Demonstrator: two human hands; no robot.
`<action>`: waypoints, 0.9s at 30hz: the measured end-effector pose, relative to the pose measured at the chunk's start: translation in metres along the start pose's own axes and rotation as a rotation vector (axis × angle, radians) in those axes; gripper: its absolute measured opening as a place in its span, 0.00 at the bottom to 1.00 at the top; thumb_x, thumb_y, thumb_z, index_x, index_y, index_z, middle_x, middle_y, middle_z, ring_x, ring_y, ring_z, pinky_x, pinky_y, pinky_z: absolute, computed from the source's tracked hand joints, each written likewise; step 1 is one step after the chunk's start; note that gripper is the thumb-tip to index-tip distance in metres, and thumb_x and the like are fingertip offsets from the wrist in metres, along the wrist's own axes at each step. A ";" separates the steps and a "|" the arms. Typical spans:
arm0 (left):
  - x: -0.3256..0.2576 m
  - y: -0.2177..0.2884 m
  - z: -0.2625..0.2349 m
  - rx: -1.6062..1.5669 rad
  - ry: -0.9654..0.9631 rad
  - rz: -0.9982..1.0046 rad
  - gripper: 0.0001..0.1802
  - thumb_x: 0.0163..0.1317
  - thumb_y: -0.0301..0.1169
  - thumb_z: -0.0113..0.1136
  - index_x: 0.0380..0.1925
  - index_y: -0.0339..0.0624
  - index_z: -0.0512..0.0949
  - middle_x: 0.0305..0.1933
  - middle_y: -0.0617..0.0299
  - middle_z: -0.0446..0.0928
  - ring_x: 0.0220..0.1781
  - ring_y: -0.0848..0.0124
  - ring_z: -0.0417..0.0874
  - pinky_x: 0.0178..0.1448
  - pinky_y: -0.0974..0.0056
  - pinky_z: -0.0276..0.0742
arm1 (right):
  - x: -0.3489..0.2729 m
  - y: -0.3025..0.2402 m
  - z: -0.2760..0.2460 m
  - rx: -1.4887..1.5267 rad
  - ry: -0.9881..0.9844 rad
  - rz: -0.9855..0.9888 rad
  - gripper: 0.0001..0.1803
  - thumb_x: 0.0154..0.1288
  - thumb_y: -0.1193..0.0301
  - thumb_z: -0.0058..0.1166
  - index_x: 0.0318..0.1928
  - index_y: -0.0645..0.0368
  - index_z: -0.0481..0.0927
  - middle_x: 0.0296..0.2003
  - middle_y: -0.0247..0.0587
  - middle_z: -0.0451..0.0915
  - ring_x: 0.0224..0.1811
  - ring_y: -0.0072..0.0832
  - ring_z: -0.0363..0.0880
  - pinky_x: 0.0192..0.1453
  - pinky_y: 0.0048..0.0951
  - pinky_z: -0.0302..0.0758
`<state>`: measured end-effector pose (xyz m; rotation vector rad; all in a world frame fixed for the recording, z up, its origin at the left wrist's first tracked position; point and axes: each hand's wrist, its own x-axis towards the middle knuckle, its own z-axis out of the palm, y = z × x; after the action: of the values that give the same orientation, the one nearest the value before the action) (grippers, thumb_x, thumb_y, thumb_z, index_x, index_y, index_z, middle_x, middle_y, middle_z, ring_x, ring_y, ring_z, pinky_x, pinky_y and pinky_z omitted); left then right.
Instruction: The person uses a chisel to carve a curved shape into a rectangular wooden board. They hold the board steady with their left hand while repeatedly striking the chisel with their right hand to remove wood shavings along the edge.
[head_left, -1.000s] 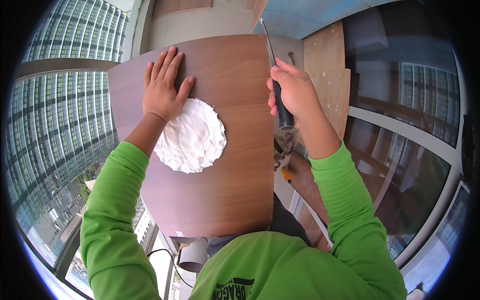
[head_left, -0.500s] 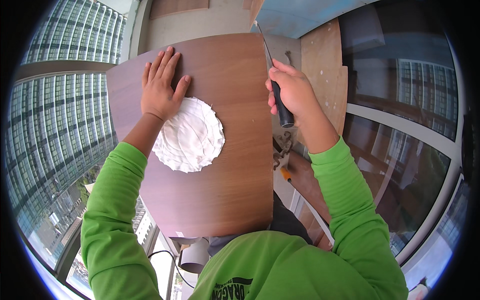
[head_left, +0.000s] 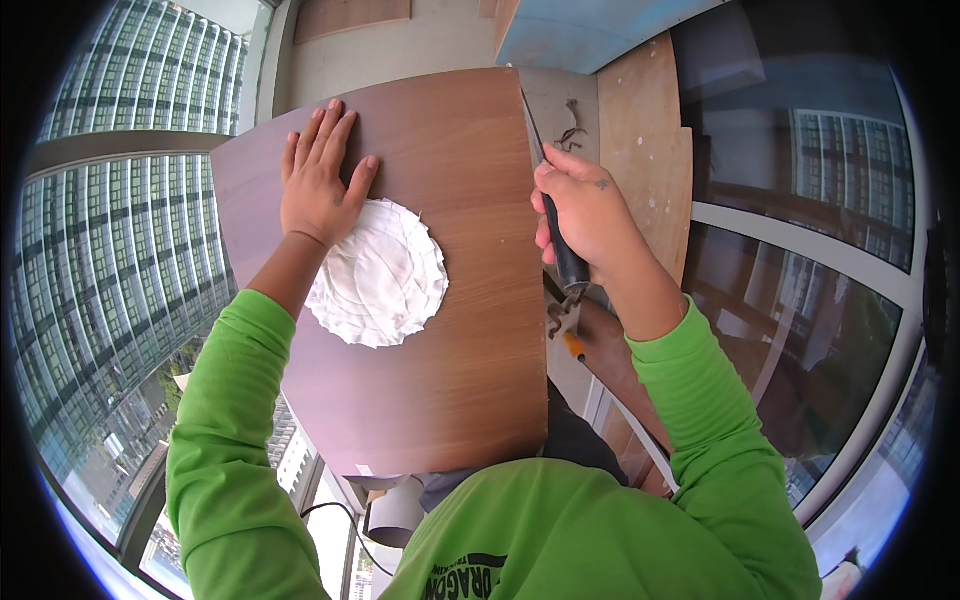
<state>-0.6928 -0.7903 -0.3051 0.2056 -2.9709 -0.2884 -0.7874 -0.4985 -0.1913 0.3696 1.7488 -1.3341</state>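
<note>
Wood board (head_left: 470,330), white plaster blob (head_left: 380,272), knife (head_left: 560,240) in R hand (head_left: 590,215)

Brown wood-grain board (head_left: 440,330) pressed flat, with a knife (head_left: 556,225) along its right edge.

The board is a smooth, reddish-brown laminate panel with straight-cut sides, lying flat across the middle of the view, its near end toward the person's chest. A round, crinkled patch of white material (head_left: 380,272) sits left of the board's centre. The left hand (head_left: 320,185) lies palm-down with fingers spread on the board's far left part, its heel touching the white patch. The right hand (head_left: 590,215) grips the knife's black handle in a closed fist, the thin blade pointing away and running just along the board's right edge.
</note>
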 end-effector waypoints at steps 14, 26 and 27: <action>-0.003 -0.003 0.003 -0.009 0.003 -0.027 0.35 0.74 0.55 0.48 0.76 0.54 0.67 0.84 0.65 0.60 0.86 0.65 0.54 0.88 0.50 0.40 | 0.000 -0.043 -0.014 -0.115 0.033 -0.011 0.30 0.76 0.67 0.49 0.74 0.62 0.65 0.33 0.38 0.79 0.24 0.27 0.76 0.24 0.33 0.76; -0.005 -0.002 0.002 -0.019 0.023 -0.024 0.34 0.75 0.53 0.49 0.76 0.52 0.67 0.84 0.65 0.59 0.86 0.63 0.54 0.87 0.50 0.41 | 0.018 -0.040 -0.007 -0.182 0.061 -0.005 0.27 0.75 0.67 0.51 0.71 0.59 0.68 0.35 0.39 0.79 0.25 0.27 0.77 0.25 0.34 0.77; -0.003 -0.001 0.002 -0.019 0.023 -0.019 0.34 0.75 0.53 0.49 0.76 0.52 0.67 0.84 0.65 0.59 0.86 0.63 0.54 0.87 0.51 0.41 | 0.020 -0.037 -0.006 -0.189 0.075 -0.009 0.27 0.75 0.67 0.50 0.71 0.59 0.68 0.34 0.39 0.79 0.24 0.27 0.77 0.25 0.34 0.77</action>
<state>-0.6903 -0.7904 -0.3075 0.2337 -2.9438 -0.3137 -0.8270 -0.5128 -0.1834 0.3093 1.9234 -1.1621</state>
